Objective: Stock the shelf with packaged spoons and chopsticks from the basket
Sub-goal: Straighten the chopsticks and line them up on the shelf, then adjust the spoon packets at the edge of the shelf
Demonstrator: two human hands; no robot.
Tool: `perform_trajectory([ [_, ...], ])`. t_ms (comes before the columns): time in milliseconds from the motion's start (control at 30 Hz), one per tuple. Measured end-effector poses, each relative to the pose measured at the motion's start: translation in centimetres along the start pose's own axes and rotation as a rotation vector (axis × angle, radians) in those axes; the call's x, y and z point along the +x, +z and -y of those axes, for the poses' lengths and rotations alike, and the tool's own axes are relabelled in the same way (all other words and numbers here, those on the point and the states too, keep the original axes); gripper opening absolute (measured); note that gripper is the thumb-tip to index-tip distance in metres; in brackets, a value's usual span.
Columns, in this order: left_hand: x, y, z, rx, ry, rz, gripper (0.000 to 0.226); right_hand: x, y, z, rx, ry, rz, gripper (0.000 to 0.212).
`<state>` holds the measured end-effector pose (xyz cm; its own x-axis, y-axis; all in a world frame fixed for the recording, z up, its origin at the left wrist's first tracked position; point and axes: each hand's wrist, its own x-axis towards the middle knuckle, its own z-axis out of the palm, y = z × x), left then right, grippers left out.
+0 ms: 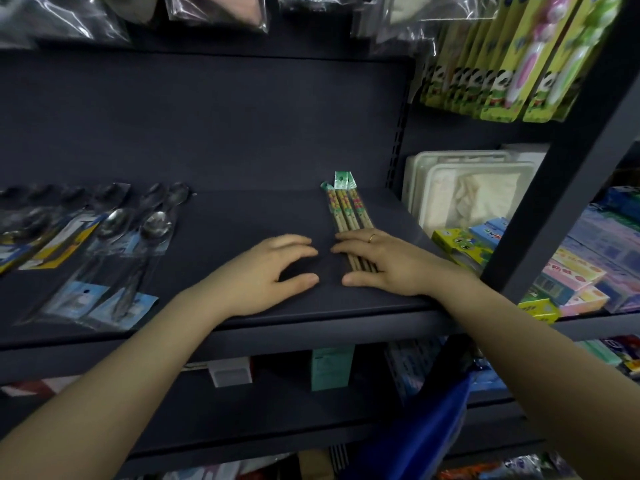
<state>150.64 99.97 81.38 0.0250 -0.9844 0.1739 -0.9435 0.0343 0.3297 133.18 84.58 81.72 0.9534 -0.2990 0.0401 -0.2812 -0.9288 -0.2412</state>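
Packaged chopsticks (pixel 347 209) with green header tags lie on the dark shelf (pixel 242 223), pointing toward the back wall. My right hand (pixel 388 261) rests flat on their near ends, fingers straight. My left hand (pixel 273 271) sits just beside it on the bare shelf, fingers loosely curved and holding nothing. Packaged spoons (pixel 114 251) in clear sleeves with blue and yellow cards lie in rows on the shelf's left part. The blue basket (pixel 422 431) hangs below my right forearm, its contents hidden.
A black upright post (pixel 554 188) bounds the shelf on the right. Beyond it stand white plastic trays (pixel 467 188), small colourful boxes (pixel 568 271) and hanging green toothbrush packs (pixel 519 64). Clear bags (pixel 207 8) hang above. Lower shelves hold boxes (pixel 332 368).
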Motion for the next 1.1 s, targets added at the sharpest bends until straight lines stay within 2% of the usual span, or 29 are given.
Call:
perform_trajectory([
  [67,-0.1,0.0,0.0,-0.011,-0.001,-0.007,0.052,0.1,0.0,0.0,0.047,0.012,-0.029,0.049],
  [133,-0.2,-0.3,0.0,-0.014,-0.001,-0.014,0.056,0.1,-0.2,-0.1,0.081,0.035,-0.042,0.041],
  [233,-1.0,-0.8,0.1,0.000,0.002,-0.041,0.054,0.3,-0.4,0.3,0.034,0.037,-0.043,0.048],
  [300,-2.2,-1.3,0.2,0.022,0.001,-0.087,0.058,0.7,-0.2,1.6,-0.071,-0.043,-0.157,0.060],
  [367,-4.2,-2.1,0.5,0.025,-0.015,-0.145,0.061,1.5,-0.3,4.6,0.026,-0.178,-0.254,0.057],
  [433,-6.8,-3.1,1.3,0.032,-0.004,-0.238,0.056,2.8,-0.4,8.5,0.157,-0.321,-0.252,0.039],
  [500,-9.9,-4.0,3.0,0.056,-0.009,-0.360,0.046,4.6,0.1,12.5,0.149,-0.426,-0.206,0.025],
  [600,-14.8,-5.4,5.8,0.109,-0.150,-0.433,0.053,6.9,2.1,16.6,0.099,-0.469,-0.138,0.029],
  [733,-19.3,-6.5,9.3,0.155,-0.283,-0.288,0.080,8.3,5.0,20.2,-0.004,-0.417,-0.089,0.045],
  [833,-20.8,-6.8,11.3,0.136,-0.261,-0.166,0.083,8.5,6.4,22.0,-0.096,-0.342,-0.129,0.052],
  [900,-20.8,-6.8,11.8,0.129,-0.222,-0.112,0.083,8.4,6.8,22.7,-0.044,-0.175,-0.212,0.056],
  [967,-20.3,-7.0,11.9,0.141,-0.176,-0.071,0.088,8.1,7.0,22.8,0.046,-0.027,-0.323,0.054],
  [1100,-18.8,-8.0,12.3,0.200,-0.146,0.020,0.095,7.2,7.5,22.8,0.006,-0.065,-0.372,0.039],
])
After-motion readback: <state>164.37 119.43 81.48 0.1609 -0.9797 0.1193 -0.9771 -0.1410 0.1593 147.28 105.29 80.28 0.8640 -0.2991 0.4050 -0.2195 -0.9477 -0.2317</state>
